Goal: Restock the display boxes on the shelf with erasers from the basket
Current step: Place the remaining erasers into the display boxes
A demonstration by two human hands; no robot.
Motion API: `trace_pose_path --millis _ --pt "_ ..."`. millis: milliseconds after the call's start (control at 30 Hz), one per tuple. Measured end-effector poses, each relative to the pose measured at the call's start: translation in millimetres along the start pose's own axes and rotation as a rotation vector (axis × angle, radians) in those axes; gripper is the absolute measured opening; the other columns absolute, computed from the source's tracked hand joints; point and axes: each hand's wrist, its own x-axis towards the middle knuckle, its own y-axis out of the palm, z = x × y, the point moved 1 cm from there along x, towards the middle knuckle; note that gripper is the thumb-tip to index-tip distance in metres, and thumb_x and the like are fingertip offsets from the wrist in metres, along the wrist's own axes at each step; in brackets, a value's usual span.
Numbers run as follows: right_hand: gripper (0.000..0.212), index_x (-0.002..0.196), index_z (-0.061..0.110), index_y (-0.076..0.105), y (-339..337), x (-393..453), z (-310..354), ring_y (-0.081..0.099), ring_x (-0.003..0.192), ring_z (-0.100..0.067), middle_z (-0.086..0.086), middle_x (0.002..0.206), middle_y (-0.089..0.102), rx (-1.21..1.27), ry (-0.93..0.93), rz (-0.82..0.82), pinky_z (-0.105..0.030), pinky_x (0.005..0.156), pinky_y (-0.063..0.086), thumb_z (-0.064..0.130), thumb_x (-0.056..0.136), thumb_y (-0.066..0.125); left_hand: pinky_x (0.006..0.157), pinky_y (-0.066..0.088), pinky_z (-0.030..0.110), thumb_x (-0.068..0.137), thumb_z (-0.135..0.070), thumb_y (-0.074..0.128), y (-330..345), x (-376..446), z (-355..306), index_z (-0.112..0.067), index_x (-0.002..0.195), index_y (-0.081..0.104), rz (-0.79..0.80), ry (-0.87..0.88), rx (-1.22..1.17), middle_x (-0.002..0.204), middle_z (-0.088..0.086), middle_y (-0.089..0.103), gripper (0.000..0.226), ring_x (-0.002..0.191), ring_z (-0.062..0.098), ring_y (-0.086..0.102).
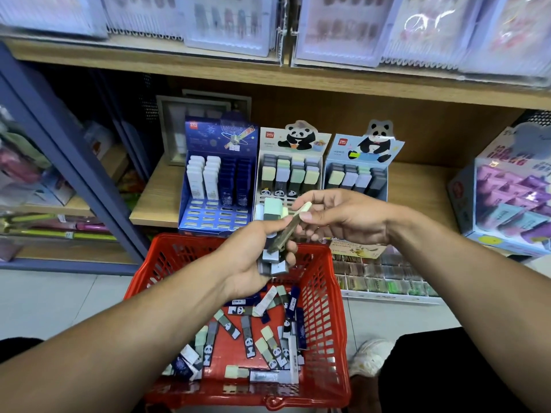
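Observation:
A red plastic basket [323, 296] stands on the floor below me with several loose erasers [253, 338] in it. My left hand [253, 257] grips a bunch of panda erasers [272, 213] above the basket. My right hand [337, 216] pinches one pale eraser [293, 223] out of that bunch. On the wooden shelf behind stand three display boxes: a dark blue box [219, 174], a middle panda box [290, 171] and a right light-blue panda box [359, 171]. Each holds upright erasers.
A larger blue box of purple items [507, 192] sits at the shelf's right end. A white tray of coloured packs [384, 278] lies under the shelf at right. A blue shelf post [68, 150] stands to the left. My shoe [369, 356] is beside the basket.

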Motion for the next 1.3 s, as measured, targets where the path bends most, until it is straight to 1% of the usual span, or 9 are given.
trace_pose_path --millis 167,367,533,633,767,933,1033,1167,1300 --pt "0.028 0.090 0.012 0.075 -16 2 3 0.051 0.058 -0.009 -0.003 0.074 0.065 -0.129 0.039 -0.202 -0.020 0.054 0.045 0.029 0.069 0.081 0.049 0.053 0.025 0.105 -0.018 0.047 1 -1 4 -0.006 0.111 0.067 -0.077 0.016 0.046 0.081 0.006 0.071 0.024 0.058 0.014 0.062" --pt "0.031 0.091 0.007 0.068 -58 -5 10 0.073 0.078 -0.018 -0.012 0.093 0.075 0.085 -0.067 -0.671 -0.024 0.066 0.060 0.014 0.065 0.085 0.058 0.060 0.031 0.103 -0.025 0.053 -4 -1 4 -0.003 0.122 0.064 -0.184 0.027 0.054 0.094 0.011 0.077 0.031 0.068 0.023 0.071" --pt "0.022 0.101 0.008 0.075 -88 0 0 0.075 0.082 -0.024 -0.007 0.095 0.076 -0.315 -0.108 -1.035 -0.036 0.078 0.063 0.016 0.081 0.082 0.061 0.059 0.035 0.102 -0.024 0.048 -3 -2 3 -0.002 0.127 0.061 -0.126 0.036 0.050 0.101 0.014 0.076 0.036 0.076 0.027 0.073" --pt "0.019 0.110 0.019 0.074 -85 6 -2 0.068 0.082 -0.009 0.005 0.100 0.072 -0.571 -0.056 -1.012 -0.010 0.064 0.052 0.018 0.091 0.073 0.065 0.062 0.037 0.104 -0.021 0.042 -1 -4 4 0.000 0.128 0.059 -0.105 0.047 0.033 0.105 0.016 0.076 0.036 0.080 0.029 0.073" --pt "0.024 0.113 0.022 0.075 -76 10 -5 0.061 0.091 -0.012 0.006 0.101 0.068 -0.817 -0.103 -0.991 -0.003 0.059 0.037 0.010 0.094 0.068 0.065 0.062 0.037 0.106 -0.016 0.046 3 -7 3 -0.002 0.124 0.059 -0.089 0.077 -0.001 0.103 0.014 0.077 0.027 0.076 0.027 0.075" --pt "0.020 0.098 0.039 0.076 -80 17 -1 0.069 0.097 -0.018 0.006 0.106 0.075 -0.988 -0.021 -0.938 -0.028 0.087 0.055 0.022 0.089 0.073 0.066 0.062 0.036 0.103 -0.015 0.054 4 -7 2 0.002 0.119 0.060 -0.082 0.099 0.033 0.103 0.012 0.077 0.024 0.075 0.022 0.075" --pt "0.030 0.117 0.037 0.072 -82 14 -2 0.065 0.098 -0.017 0.011 0.112 0.071 -0.995 0.012 -0.969 -0.026 0.087 0.051 0.017 0.095 0.065 0.066 0.062 0.034 0.099 -0.016 0.060 3 -6 3 0.003 0.118 0.064 -0.090 0.106 0.069 0.102 0.010 0.078 0.027 0.076 0.021 0.075" --pt "0.044 0.135 0.040 0.052 -74 19 -1 0.062 0.102 -0.030 -0.003 0.125 0.059 -1.189 0.209 -0.927 -0.035 0.080 0.052 0.015 0.099 0.048 0.067 0.062 0.032 0.095 -0.019 0.066 2 -7 3 0.001 0.116 0.068 -0.076 0.122 0.113 0.103 0.009 0.078 0.030 0.076 0.018 0.075" --pt "0.080 0.157 0.041 0.013 -58 20 -2 0.045 0.135 -0.039 -0.011 0.155 0.028 -1.344 0.344 -0.811 -0.047 0.103 0.047 0.001 0.094 0.039 0.068 0.061 0.031 0.094 -0.022 0.067 3 -9 2 -0.001 0.117 0.069 -0.063 0.129 0.114 0.103 0.008 0.078 0.031 0.078 0.017 0.075"
